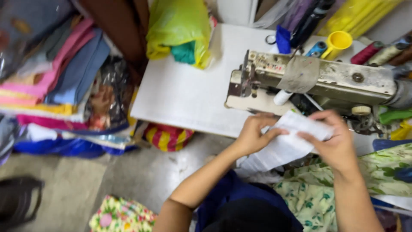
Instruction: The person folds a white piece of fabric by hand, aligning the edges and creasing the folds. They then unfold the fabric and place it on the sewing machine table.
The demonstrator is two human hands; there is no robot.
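Note:
Both my hands hold a strip of white cloth (286,146) just in front of an old cream sewing machine (326,81). My left hand (254,134) pinches the strip's left side. My right hand (337,141) grips its right upper end. The strip hangs down toward my lap, over dark blue clothing. The machine's needle end (245,86) is just above my left hand, over the white table (189,90).
A yellow-green plastic bag (180,30) lies on the table's far side. Stacked folded fabrics (60,73) fill the left. Thread spools (373,51) and a yellow funnel (337,43) sit behind the machine. Green floral cloth (386,167) lies at right; the grey floor (86,180) is below.

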